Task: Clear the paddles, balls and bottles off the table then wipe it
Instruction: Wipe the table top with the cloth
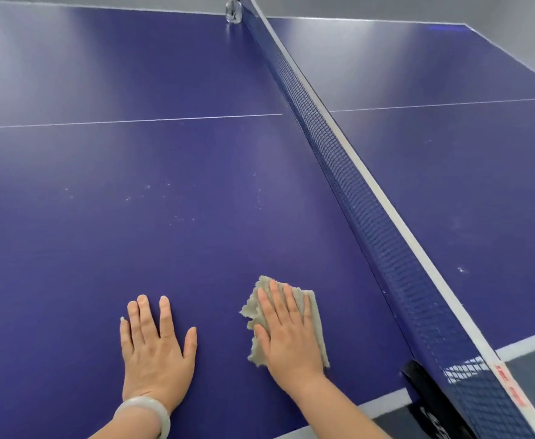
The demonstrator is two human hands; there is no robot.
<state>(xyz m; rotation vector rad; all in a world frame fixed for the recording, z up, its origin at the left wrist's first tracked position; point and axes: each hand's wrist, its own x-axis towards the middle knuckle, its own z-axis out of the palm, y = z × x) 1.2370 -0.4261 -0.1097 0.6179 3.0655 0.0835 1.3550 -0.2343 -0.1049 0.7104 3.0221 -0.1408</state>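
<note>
Cloth (318, 334) sits under your flat right hand (291, 340). At its nine o'clock, your empty left hand (155, 350) lies flat on the table (133, 201).

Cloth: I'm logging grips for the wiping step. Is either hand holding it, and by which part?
Nothing is gripped. The right hand presses flat on the cloth, mid-sheet; the left hand rests flat on the table.

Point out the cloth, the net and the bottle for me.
cloth (318, 331): head view, its uncovered right edge.
net (367, 213): head view, the mesh at mid-span.
bottle (233, 12): head view, its clear body.
</note>
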